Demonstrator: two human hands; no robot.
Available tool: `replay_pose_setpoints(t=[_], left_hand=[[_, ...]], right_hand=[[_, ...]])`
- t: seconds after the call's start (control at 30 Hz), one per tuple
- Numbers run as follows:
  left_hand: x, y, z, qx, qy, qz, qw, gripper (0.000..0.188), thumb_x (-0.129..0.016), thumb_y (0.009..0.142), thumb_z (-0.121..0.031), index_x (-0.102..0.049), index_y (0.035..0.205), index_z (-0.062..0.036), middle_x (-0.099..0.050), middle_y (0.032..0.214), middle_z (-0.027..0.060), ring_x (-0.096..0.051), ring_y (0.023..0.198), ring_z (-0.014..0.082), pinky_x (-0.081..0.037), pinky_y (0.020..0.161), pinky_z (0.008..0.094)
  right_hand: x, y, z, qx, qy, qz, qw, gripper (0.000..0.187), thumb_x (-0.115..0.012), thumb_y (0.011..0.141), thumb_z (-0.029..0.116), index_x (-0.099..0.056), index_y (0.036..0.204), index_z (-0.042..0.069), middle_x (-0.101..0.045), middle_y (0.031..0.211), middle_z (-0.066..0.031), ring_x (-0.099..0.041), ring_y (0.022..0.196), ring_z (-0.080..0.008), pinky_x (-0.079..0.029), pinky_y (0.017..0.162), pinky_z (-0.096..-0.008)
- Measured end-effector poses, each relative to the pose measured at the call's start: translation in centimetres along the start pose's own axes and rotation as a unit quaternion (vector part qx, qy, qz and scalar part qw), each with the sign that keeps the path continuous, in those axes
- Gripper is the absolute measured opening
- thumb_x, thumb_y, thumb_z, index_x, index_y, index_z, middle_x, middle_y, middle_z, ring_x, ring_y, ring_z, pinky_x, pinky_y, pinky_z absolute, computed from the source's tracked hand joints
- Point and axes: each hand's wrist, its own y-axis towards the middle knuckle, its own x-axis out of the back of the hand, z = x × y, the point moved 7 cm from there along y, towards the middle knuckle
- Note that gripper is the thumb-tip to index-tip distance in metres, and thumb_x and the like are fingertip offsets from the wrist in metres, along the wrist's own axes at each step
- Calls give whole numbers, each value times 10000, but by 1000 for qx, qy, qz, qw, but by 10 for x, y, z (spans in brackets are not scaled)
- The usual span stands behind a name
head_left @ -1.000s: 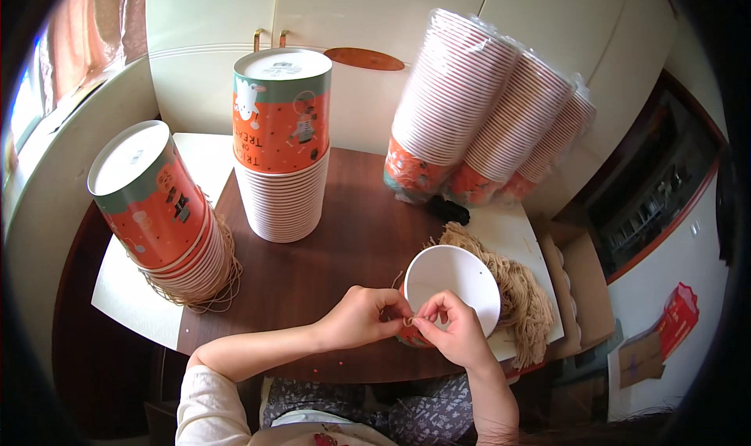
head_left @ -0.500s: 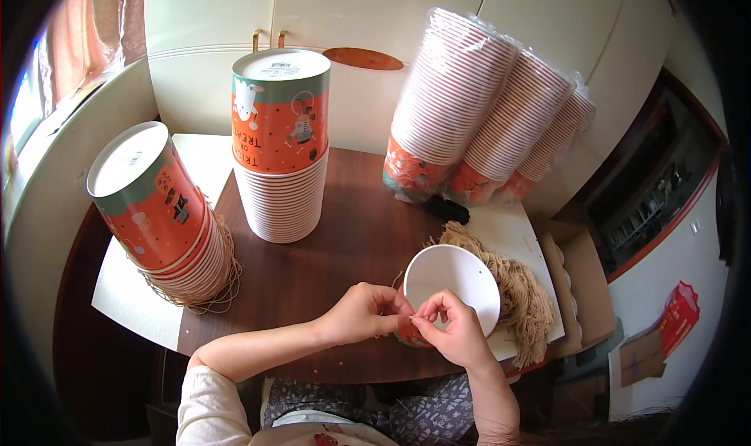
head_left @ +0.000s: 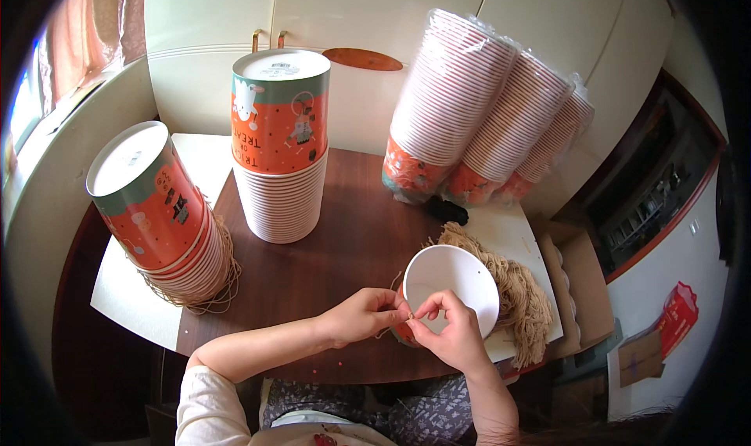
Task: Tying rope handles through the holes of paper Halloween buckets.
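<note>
A paper bucket, white inside and orange outside, stands mouth up at the table's near right, with a small hole close to its rim. At its near left rim, both my hands meet fingertip to fingertip. My left hand pinches a thin tan string, and a bit of it hangs below the fingers. On the same end, my right hand closes thumb and forefinger, its wrist in front of the bucket's near side. Between the fingertips, the exact shape of the string is too small to make out.
Right of the bucket lies a heap of tan strings. Upside-down bucket stacks stand at left and centre; strings loop round the left stack's base. Plastic-wrapped stacks lean at the back, near a black object. A cardboard box sits right.
My fingertips have shifted slightly left, and the right thumb and forefinger have changed position on the string. The bucket and the stacks have stayed in place.
</note>
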Motion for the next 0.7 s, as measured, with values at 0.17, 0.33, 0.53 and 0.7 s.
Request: replay_pose_setpoints(t=[0.17, 0.33, 0.53, 0.7], left_hand=[[0, 0, -1, -13, 17, 2, 1000, 139, -513, 884, -135, -563, 946, -21, -569, 806, -13, -469, 654, 33, -377, 545, 181], [-2, -1, -1, 25, -7, 27, 999, 184, -515, 893, -206, -570, 963, -45, -570, 821, -35, -461, 687, 15, -368, 559, 173], [-5, -1, 9, 86, -75, 67, 991, 222, -528, 885, -294, -578, 949, -88, -566, 833, -72, -436, 712, -20, -316, 533, 151], [-6, 0, 8, 77, -113, 73, 988, 198, -527, 887, -276, -578, 918, -87, -584, 825, -54, -440, 671, -18, -287, 501, 140]], right_hand=[[-4, 1, -4, -13, -11, 2, 1000, 180, -648, 698, -3, -502, 799, 23, -582, 741, -33, -542, 698, -109, -451, 653, -246], [-4, 0, -8, -24, 3, 8, 1000, 161, -629, 703, -14, -504, 797, 23, -581, 739, -37, -541, 685, -114, -448, 636, -247], [2, 0, 11, 41, -81, -24, 996, 155, -642, 649, -11, -531, 739, 50, -565, 722, -47, -553, 688, -193, -443, 646, -287], [5, -5, 27, 97, -143, -69, 983, 151, -676, 614, 26, -558, 697, 71, -553, 732, -34, -545, 712, -222, -429, 683, -317]])
